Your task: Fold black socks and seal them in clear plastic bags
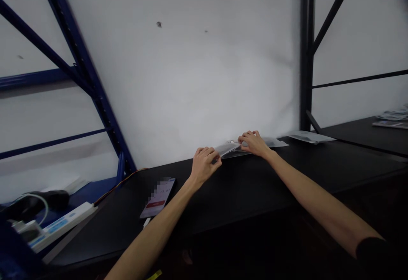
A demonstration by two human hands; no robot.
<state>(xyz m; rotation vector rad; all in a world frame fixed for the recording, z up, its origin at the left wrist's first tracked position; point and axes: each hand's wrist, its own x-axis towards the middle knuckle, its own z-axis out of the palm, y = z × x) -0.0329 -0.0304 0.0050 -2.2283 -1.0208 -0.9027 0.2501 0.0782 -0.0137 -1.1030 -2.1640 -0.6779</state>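
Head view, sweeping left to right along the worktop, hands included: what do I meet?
White power strip → phone → left hand → right hand → flat pale packet → pale pile near the right edge.

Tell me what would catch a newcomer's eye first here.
Probably the left hand, pinching translucent plastic at the back of the black table, and the right hand at the plastic's other end. Next, perhaps, the lit phone to their left, then the blue rack frame slanting up the left side.

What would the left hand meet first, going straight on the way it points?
The left hand would first meet the translucent plastic bag it is touching; beyond, probably the white wall, though depth is unclear.
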